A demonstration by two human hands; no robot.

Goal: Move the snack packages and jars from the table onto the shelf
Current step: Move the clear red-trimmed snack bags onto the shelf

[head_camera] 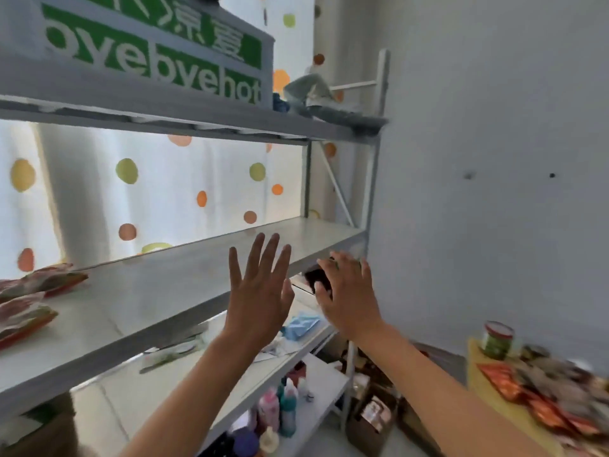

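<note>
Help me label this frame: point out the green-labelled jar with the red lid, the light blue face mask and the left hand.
Green-labelled jar with red lid [497, 339], head view, label.
Light blue face mask [301, 324], head view, centre fold.
Left hand [260, 291], head view, back of hand.

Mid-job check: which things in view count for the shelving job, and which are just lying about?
Job:
- dark item that the right hand holds near the shelf edge; too blurred to identify
- snack packages already on the shelf
- jar and red packets on the table
- left hand, open

Lying about:
- blue face mask
- bottles
- green-lettered box
</note>
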